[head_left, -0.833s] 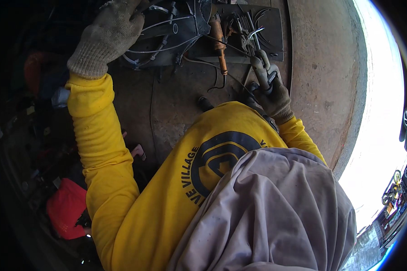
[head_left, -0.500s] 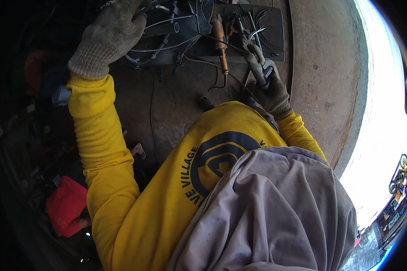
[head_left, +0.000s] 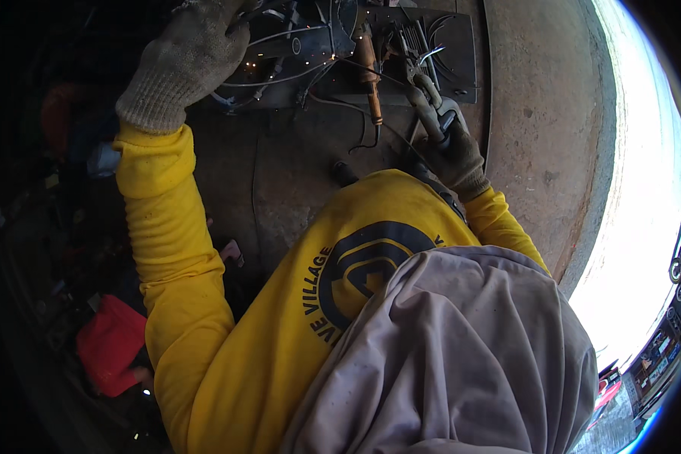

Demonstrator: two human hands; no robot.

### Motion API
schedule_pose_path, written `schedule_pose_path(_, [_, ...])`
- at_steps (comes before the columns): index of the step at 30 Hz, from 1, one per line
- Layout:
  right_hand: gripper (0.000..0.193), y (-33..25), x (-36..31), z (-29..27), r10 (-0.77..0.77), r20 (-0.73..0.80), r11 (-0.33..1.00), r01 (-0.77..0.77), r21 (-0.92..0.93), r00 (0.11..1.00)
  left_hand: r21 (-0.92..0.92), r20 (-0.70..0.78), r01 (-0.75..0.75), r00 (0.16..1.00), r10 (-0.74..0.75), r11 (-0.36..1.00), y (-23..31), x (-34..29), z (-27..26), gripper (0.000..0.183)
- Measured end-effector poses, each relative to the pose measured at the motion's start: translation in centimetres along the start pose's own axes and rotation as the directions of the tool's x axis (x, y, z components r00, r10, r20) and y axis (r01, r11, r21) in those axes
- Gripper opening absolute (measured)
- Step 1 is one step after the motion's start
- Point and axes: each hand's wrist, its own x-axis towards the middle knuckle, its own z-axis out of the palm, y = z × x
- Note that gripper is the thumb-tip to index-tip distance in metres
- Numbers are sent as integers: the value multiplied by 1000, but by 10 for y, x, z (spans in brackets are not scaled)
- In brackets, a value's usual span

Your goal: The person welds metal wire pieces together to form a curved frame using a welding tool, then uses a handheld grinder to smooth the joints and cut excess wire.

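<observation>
My right hand point(head_left: 455, 155), in a grey-brown knit glove, is closed round an electrode holder point(head_left: 424, 112) with pale, thick arms. From its jaws a thin dark welding rod point(head_left: 378, 73) reaches left to a metal frame point(head_left: 295, 47) of curved thin bars and a dark plate. Bright sparks point(head_left: 333, 57) glow at the rod's tip and scatter leftward over the frame. Upper left, my left hand point(head_left: 193, 57), gloved alike, is curled beside the frame's far-left part. Its fingers run off the top edge, so what they grip is hidden.
An orange corded power tool point(head_left: 367, 57) lies on the dark metal sheet point(head_left: 461, 30), near several thin rods point(head_left: 410, 41). A cable point(head_left: 254, 178) runs along the brown floor point(head_left: 552, 98). At lower left is a person in red point(head_left: 113, 344).
Sparks have appeared at the rod's tip and spread over the frame. My left hand has shifted slightly right; my right hand has hardly moved.
</observation>
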Motion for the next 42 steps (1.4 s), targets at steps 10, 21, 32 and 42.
schedule_pose_path(10, [53, -10, -1, -7, 47, 69, 998, -49, 27, 996, -151, 651, 382, 733, -199, 912, 5, 30, -26, 67])
schedule_pose_path(21, [48, -14, 3, -6, 33, 36, 978, -40, 205, 999, 378, 20, -86, 996, 85, 922, 5, 4, 0, 60])
schedule_pose_path(32, [55, -23, 3, -8, -4, 11, 945, 1, 326, 1000, -38, 67, -202, 977, 204, 979, -14, 11, 10, 19])
schedule_pose_path(42, [77, 1, -2, -3, -101, 39, 995, 102, -11, 994, 205, -211, -66, 971, 110, 977, -1, -7, 11, 51])
